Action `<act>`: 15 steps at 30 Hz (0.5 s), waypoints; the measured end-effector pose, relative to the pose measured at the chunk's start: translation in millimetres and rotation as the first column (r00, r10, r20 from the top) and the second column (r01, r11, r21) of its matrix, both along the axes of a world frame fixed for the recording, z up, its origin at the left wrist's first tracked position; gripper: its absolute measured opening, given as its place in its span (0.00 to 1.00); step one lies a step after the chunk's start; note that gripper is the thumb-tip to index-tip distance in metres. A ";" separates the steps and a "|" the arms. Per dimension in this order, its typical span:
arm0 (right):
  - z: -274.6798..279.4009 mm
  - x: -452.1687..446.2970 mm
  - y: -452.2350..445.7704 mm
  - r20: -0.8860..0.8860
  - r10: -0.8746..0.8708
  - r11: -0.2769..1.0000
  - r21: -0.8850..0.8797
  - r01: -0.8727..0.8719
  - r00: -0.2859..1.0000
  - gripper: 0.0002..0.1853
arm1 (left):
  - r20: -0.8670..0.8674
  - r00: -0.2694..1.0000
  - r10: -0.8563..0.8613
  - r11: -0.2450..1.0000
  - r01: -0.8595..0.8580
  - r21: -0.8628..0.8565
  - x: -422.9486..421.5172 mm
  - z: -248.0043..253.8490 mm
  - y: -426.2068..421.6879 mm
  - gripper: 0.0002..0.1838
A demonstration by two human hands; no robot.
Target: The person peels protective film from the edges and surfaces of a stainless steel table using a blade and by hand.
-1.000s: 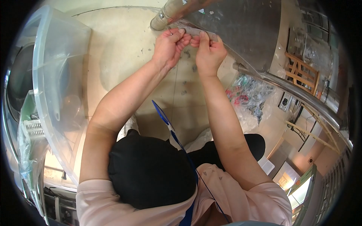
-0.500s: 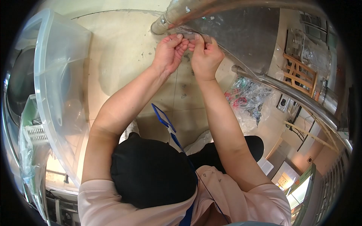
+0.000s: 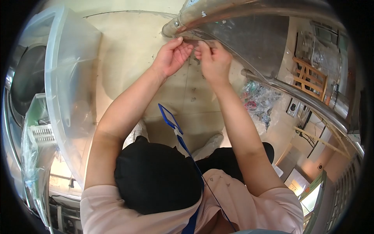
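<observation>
My left hand (image 3: 170,58) is closed, with thumb and forefinger pinched at the end of a thin, greyish see-through strip (image 3: 191,40). Its other fingers curl loosely toward the palm. My right hand (image 3: 215,61) pinches the other end of the strip, thumb on top. What the strip is made of cannot be made out. Both hands are just below the end of a worn metal pipe (image 3: 173,28), by the edge of a dark metal panel (image 3: 253,43). Whether the strip touches the panel is unclear.
A clear plastic bin (image 3: 74,58) stands on the left. To the right, a clear bag of crumpled wrappers (image 3: 259,103) lies on the tiled floor (image 3: 187,93) beneath a metal rail (image 3: 304,87). A wooden rack (image 3: 309,78) is farther right. A blue badge holder (image 3: 169,118) dangles below my hands.
My hands have moved slightly apart, and more of the strip shows between them. The view has shifted a little, moving the bin and pipe rightward in the picture.
</observation>
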State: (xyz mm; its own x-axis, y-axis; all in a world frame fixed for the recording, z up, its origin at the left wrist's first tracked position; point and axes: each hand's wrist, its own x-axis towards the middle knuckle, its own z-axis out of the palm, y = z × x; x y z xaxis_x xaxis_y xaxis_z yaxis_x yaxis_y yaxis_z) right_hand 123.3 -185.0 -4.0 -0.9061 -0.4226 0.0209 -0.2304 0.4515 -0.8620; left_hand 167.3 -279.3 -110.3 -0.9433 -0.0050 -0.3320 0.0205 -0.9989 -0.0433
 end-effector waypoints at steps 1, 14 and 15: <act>8.9 2.5 5.1 0.150 -0.039 0.998 -0.046 0.046 0.988 0.07 | 0.031 0.999 -0.033 0.999 0.034 -0.041 6.0 9.2 -3.6 0.12; 51.3 -25.2 41.8 0.150 -0.045 0.976 0.217 0.011 0.988 0.08 | 0.193 0.980 -0.048 0.783 0.156 -0.602 -12.8 36.0 6.8 0.14; 51.4 -24.2 42.5 0.149 -0.035 0.976 0.217 0.002 0.988 0.08 | 0.194 0.980 -0.045 0.796 0.152 -0.586 -12.6 38.5 7.2 0.14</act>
